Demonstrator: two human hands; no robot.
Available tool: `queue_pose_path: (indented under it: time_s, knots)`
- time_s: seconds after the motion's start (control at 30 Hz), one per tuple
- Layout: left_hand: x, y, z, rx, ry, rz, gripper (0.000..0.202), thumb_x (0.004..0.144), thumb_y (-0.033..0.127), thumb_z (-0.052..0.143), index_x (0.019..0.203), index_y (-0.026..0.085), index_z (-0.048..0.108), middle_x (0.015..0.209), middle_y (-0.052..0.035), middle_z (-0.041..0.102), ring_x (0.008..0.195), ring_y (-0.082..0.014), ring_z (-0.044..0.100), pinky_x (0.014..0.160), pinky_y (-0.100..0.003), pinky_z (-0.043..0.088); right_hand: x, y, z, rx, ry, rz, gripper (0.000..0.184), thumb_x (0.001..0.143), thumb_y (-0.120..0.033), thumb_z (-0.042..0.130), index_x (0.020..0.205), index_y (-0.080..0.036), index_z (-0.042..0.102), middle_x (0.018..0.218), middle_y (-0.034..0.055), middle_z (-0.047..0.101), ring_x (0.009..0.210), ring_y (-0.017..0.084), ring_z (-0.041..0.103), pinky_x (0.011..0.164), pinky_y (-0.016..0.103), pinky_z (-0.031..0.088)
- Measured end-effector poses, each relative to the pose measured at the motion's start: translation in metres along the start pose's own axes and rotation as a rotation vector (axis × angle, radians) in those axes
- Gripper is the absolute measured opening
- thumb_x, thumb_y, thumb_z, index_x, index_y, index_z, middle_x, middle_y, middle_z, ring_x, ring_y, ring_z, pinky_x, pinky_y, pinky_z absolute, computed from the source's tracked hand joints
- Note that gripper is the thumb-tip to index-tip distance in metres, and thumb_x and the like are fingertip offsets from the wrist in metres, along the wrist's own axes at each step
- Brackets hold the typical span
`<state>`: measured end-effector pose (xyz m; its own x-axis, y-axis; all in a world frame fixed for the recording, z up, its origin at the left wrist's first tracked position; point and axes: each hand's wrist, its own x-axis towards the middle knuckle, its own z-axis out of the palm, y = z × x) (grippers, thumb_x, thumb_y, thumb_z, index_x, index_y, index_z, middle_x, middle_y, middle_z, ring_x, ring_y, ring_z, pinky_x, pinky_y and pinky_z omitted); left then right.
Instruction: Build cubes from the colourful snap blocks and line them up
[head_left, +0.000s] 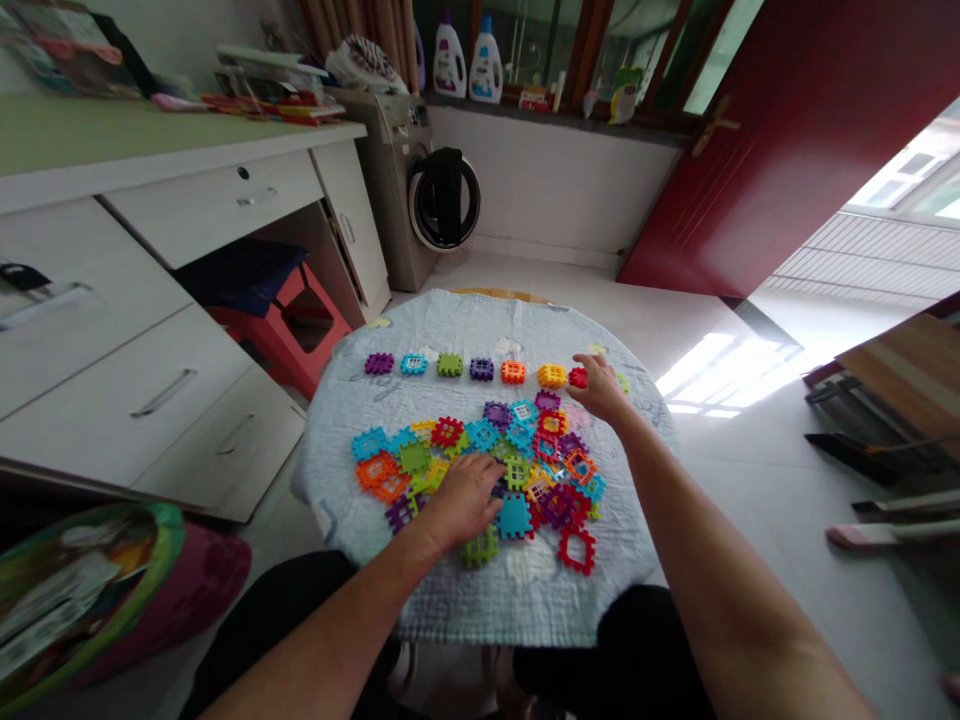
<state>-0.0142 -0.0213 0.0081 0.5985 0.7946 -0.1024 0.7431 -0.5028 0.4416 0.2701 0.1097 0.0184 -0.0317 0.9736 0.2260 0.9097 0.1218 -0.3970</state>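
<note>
My right hand (598,390) reaches to the far right of the round table, thumb and fingers around a red interlocking plastic tile (577,378). That tile sits in a spaced row with purple (379,363), light blue (414,364), green (450,364), dark purple (481,369), orange (514,372) and yellow (553,375) ones. Some of these look stacked. Beyond my right hand a light green piece (622,383) partly shows. My left hand (466,495) rests on the mixed tile pile, thumb and fingers apart, near a green window tile (516,473) and a blue square tile (514,516).
A pale blue cloth (442,610) covers the table. Left are white drawers (172,385), a red stool (319,320) and a filled bin (172,540). A washing machine (397,180) with its door ajar stands behind. A red door (720,160) is at right.
</note>
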Motion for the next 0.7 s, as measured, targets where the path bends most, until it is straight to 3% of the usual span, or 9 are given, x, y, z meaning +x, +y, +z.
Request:
queue_pose_path:
  time_s: [0.17, 0.33, 0.5, 0.7]
  knots:
    - [-0.004, 0.003, 0.004, 0.026, -0.017, 0.047, 0.041, 0.079, 0.024, 0.065, 0.119, 0.015, 0.061, 0.119, -0.0109, 0.061, 0.115, -0.0265, 0.053, 0.103, -0.04, 0.041, -0.061, -0.009, -0.02, 0.077, -0.005, 0.008, 0.043, 0.074, -0.027, 0.064, 0.116, -0.018, 0.061, 0.118, 0.0135, 0.058, 0.111, 0.028, 0.055, 0.098, 0.043, 0.042]
    - [-0.006, 0.006, 0.009, 0.064, -0.029, 0.071, 0.04, 0.076, 0.023, 0.065, 0.115, 0.015, 0.062, 0.116, -0.0107, 0.062, 0.115, -0.0275, 0.052, 0.103, -0.04, 0.041, -0.102, -0.017, -0.017, 0.073, -0.123, 0.052, 0.034, 0.078, -0.026, 0.062, 0.111, -0.018, 0.063, 0.114, 0.0119, 0.063, 0.106, 0.025, 0.058, 0.097, 0.04, 0.043]
    - [-0.005, 0.009, 0.009, 0.089, -0.026, 0.072, 0.041, 0.077, 0.023, 0.063, 0.117, 0.015, 0.061, 0.116, -0.0117, 0.063, 0.115, -0.0281, 0.053, 0.103, -0.041, 0.041, -0.092, -0.025, 0.007, 0.025, -0.22, 0.057, 0.031, 0.085, -0.019, 0.052, 0.114, -0.018, 0.064, 0.121, 0.0129, 0.063, 0.113, 0.024, 0.056, 0.099, 0.038, 0.039]
    - [-0.003, 0.005, 0.011, 0.079, -0.017, 0.059, 0.04, 0.077, 0.024, 0.063, 0.117, 0.017, 0.062, 0.117, -0.0114, 0.063, 0.115, -0.0279, 0.053, 0.103, -0.042, 0.041, -0.067, -0.031, 0.046, -0.119, -0.252, 0.074, 0.046, 0.09, -0.022, 0.045, 0.135, -0.02, 0.052, 0.14, 0.0132, 0.05, 0.124, 0.026, 0.047, 0.102, 0.039, 0.033]
